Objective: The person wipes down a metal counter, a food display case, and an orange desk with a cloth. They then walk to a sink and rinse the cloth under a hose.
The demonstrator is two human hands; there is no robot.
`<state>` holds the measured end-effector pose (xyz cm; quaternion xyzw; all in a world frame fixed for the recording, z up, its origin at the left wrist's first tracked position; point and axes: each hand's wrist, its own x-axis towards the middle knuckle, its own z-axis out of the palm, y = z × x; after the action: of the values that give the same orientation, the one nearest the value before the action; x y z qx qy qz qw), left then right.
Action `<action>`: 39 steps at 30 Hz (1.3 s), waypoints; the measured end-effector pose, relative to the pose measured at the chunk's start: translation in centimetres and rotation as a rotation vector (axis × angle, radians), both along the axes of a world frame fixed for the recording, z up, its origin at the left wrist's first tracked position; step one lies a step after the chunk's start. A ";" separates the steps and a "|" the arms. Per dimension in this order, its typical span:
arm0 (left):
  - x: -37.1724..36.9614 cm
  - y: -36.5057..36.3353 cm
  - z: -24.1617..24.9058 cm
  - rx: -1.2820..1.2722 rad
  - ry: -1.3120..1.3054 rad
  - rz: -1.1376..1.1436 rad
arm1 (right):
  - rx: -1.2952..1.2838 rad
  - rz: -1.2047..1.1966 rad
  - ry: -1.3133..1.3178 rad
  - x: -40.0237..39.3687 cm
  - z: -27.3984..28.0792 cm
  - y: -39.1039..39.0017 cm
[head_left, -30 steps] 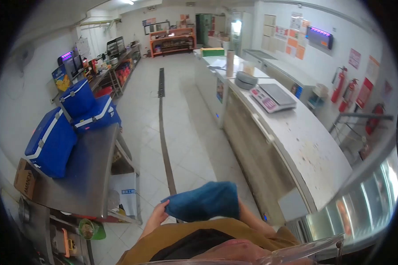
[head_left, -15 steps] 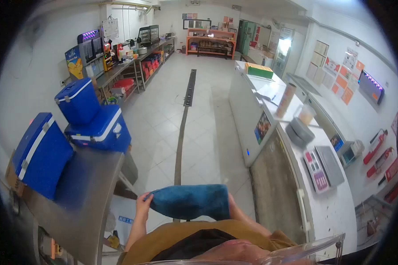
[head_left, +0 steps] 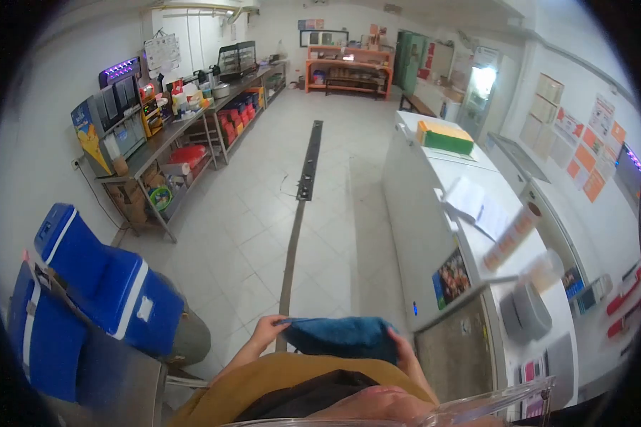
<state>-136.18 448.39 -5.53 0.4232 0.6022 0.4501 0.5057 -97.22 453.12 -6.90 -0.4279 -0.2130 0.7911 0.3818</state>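
A blue cloth [head_left: 342, 339] that looks like a towel is stretched between my two hands, in front of my body above the floor. My left hand [head_left: 269, 329] pinches its left corner, fingers closed. At the opposite end, my right hand [head_left: 404, 350] grips the edge with the thumb side showing; the rest of its fingers are hidden by the cloth. The cloth sags a little in the middle and its lower edge is covered by my brown top.
Blue cooler boxes [head_left: 139, 299] stand at left by a steel table [head_left: 124, 377]. At right are a white chest freezer [head_left: 420, 206] and a counter with a scale [head_left: 534, 373], a paper roll [head_left: 513, 235] and a grey container [head_left: 525, 313]. A drain strip [head_left: 308, 164] runs along the floor.
My view has moved forward, so the coolers, table and scale sit lower and nearer the edges. The cloth looks narrower and lower, and more of my right hand shows.
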 end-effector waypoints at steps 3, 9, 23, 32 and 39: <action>-4.4 7.2 0.5 -0.003 0.082 0.121 | 0.009 0.252 -0.192 -7.4 5.9 12.2; -14.9 18.7 1.3 0.016 0.132 0.504 | 0.226 0.565 -0.256 -20.8 4.9 35.2; -26.0 69.8 1.2 0.076 0.326 0.092 | 0.229 0.272 -0.441 -25.6 6.4 73.3; -27.6 99.4 -0.9 -0.054 0.314 -0.024 | 0.397 0.392 -0.784 -27.0 3.9 103.2; -36.7 106.3 0.5 -0.080 0.375 0.549 | 0.653 1.000 -0.624 -43.7 7.0 128.1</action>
<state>-172.89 554.66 -5.07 0.3001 0.7935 0.4599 0.2623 -140.95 581.19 0.12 -0.3490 -0.7142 0.6067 0.0001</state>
